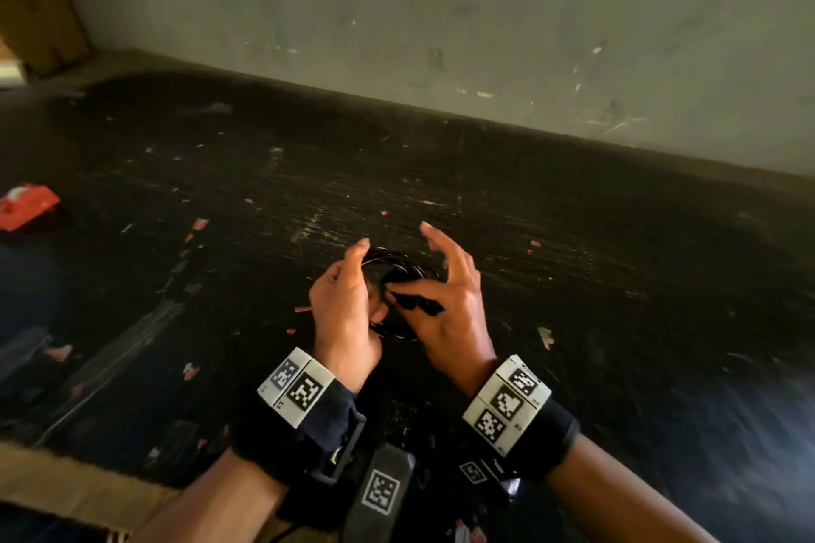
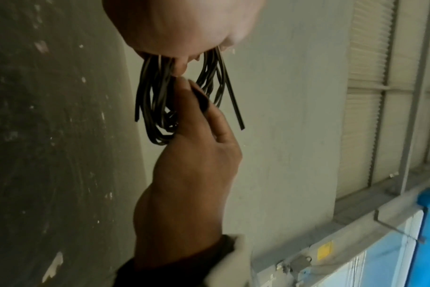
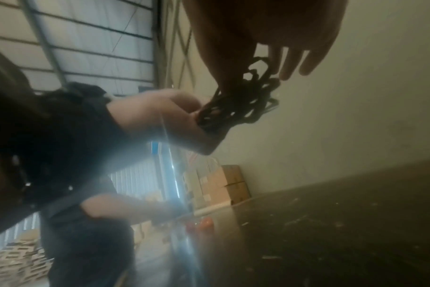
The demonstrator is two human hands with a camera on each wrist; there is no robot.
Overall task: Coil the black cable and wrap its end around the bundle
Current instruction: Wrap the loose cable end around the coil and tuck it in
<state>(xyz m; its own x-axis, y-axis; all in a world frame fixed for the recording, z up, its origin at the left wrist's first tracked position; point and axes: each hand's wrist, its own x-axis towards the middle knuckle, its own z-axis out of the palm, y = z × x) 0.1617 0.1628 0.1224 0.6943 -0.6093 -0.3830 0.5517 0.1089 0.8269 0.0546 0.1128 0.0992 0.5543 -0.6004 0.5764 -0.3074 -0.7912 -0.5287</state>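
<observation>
The black cable (image 1: 399,267) is wound into a small bundle of several loops, held above the dark table (image 1: 595,278). My left hand (image 1: 350,295) grips the bundle's left side, fingers curled round the loops. At the bundle's middle my right hand (image 1: 419,293) pinches a strand between thumb and forefinger, its other fingers spread and raised. In the left wrist view the loops (image 2: 155,101) hang below my left palm (image 2: 184,25), and a short loose end (image 2: 233,104) sticks out beside my right hand (image 2: 194,170). The right wrist view shows the bundle (image 3: 241,101) between both hands.
A red packet (image 1: 26,207) lies at the table's far left. A scuffed grey wall (image 1: 441,13) runs along the back edge. Small scraps litter the tabletop. Cardboard boxes (image 3: 231,182) stand beyond the table's left end. The table's near edge (image 1: 66,476) is at lower left.
</observation>
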